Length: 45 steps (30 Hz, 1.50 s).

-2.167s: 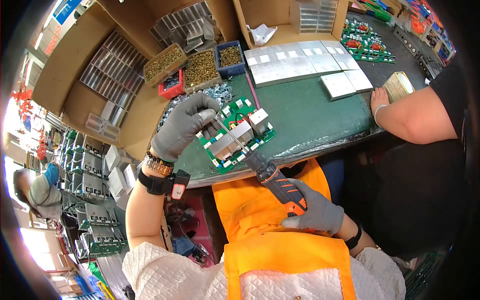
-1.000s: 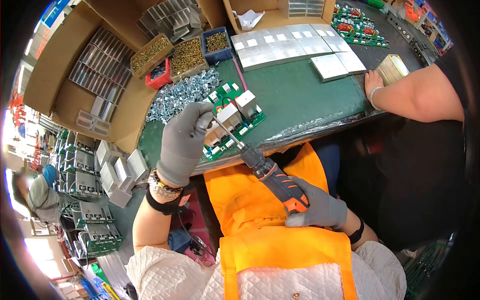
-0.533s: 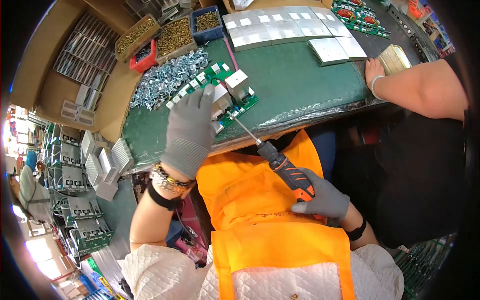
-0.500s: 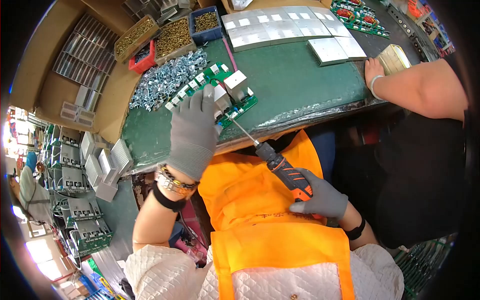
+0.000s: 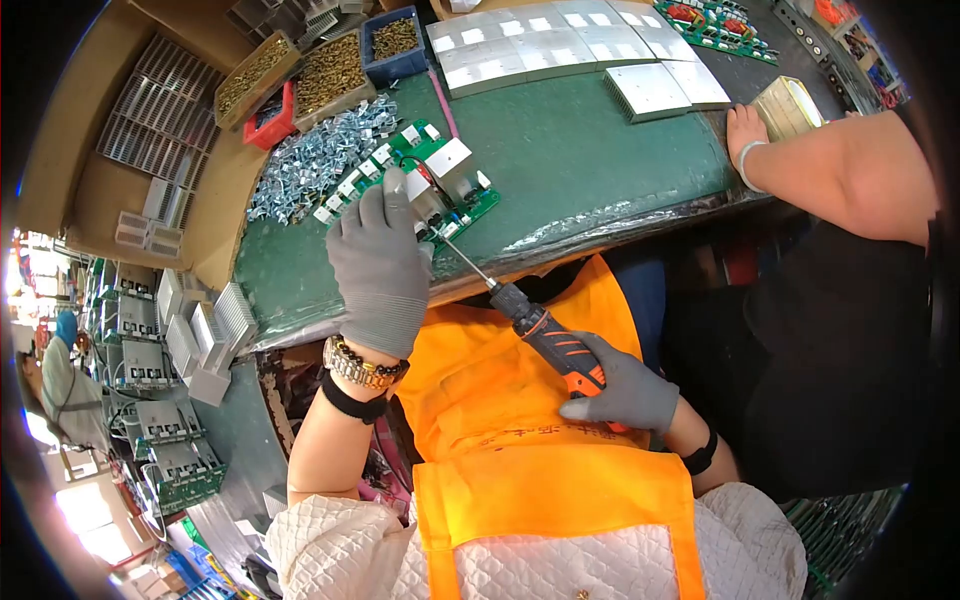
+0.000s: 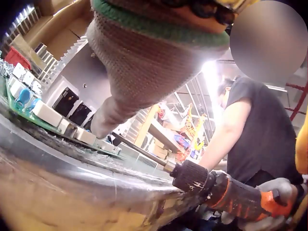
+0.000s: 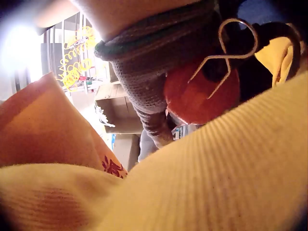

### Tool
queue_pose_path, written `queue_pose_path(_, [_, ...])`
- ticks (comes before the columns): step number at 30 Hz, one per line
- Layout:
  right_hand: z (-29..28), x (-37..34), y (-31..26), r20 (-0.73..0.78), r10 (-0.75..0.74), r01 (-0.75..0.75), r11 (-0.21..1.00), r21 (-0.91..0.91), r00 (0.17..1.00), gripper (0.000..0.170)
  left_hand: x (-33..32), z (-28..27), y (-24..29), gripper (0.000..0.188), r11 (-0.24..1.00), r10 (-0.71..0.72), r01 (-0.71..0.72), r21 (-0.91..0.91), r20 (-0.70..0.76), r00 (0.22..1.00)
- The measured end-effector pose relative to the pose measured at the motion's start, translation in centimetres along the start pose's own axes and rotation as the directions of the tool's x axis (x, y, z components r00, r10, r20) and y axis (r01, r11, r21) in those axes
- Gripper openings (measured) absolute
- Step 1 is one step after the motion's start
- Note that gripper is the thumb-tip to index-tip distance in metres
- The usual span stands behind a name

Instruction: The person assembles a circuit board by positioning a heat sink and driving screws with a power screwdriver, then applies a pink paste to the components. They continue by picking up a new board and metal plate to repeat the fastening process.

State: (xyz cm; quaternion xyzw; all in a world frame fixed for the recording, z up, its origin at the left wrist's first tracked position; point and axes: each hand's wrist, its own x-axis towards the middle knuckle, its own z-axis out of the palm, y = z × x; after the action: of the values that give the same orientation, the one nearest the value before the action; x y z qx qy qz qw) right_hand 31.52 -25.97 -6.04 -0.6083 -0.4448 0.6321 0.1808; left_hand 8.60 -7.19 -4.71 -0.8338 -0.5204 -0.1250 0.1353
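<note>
My gloved right hand (image 5: 632,395) grips an electric screwdriver (image 5: 555,342), black and orange. Its long bit (image 5: 465,262) points up-left, the tip at the near edge of a green circuit board (image 5: 482,211). That board carries white connectors, a red-and-black wire and silver blocks (image 5: 455,160). My gloved left hand (image 5: 378,262) lies over the board's near-left part, fingers extended against a metal block. In the left wrist view, a gloved fingertip (image 6: 102,124) reaches down beside black components, close to the bit. The right wrist view shows the screwdriver's orange-red end (image 7: 202,94) with a metal hook.
Small metal clips (image 5: 320,165) lie piled behind the board, near bins of brass screws (image 5: 330,75). Silver heat sinks (image 5: 530,45) stand in rows at the back. Another person's hand (image 5: 745,130) rests on the table at right. Cardboard boxes (image 5: 90,100) are at left.
The left hand has left the bit's tip and spread over the board's near-left part. The screwdriver's tip has come down to the board's near edge. The view has shifted.
</note>
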Motion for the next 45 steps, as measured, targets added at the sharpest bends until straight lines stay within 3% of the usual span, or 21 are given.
queue_pose_path(5, [0.3,0.2,0.7,0.014,-0.021,0.02,0.997,0.078,1.0,0.09,0.0,0.3,0.0,0.087,0.999,-0.004,0.004,0.032,-0.016,1.0])
queue_pose_path(18, [0.6,0.8,0.5,0.011,-0.006,0.005,0.997,0.083,1.0,0.091,0.1,0.4,0.1,0.083,0.999,-0.001,0.003,0.038,-0.032,0.999])
queue_pose_path(23, [0.6,0.9,0.8,-0.006,-0.055,0.055,0.998,0.0,0.998,0.096,0.2,0.5,0.0,0.078,0.999,0.003,0.0,0.041,-0.058,0.998])
queue_pose_path(33, [1.2,1.5,1.9,-0.013,-0.08,0.081,0.995,0.05,0.997,0.097,0.4,0.5,0.0,0.077,0.999,-0.004,0.007,0.046,-0.057,0.998])
queue_pose_path(36, [0.7,1.1,0.8,0.065,-0.076,0.065,0.985,0.161,0.995,0.093,0.3,0.7,0.0,0.078,0.998,0.018,-0.014,0.064,-0.058,0.998])
queue_pose_path(38, [0.4,0.6,-0.5,0.212,0.077,-0.144,0.936,0.321,0.974,0.088,0.3,0.6,0.1,0.08,0.997,-0.011,0.013,0.08,-0.031,0.999])
queue_pose_path(45, [1.4,1.2,0.4,0.151,0.014,-0.066,0.937,0.344,0.988,0.084,0.4,0.5,0.2,0.079,0.995,-0.022,0.023,0.101,-0.006,1.0])
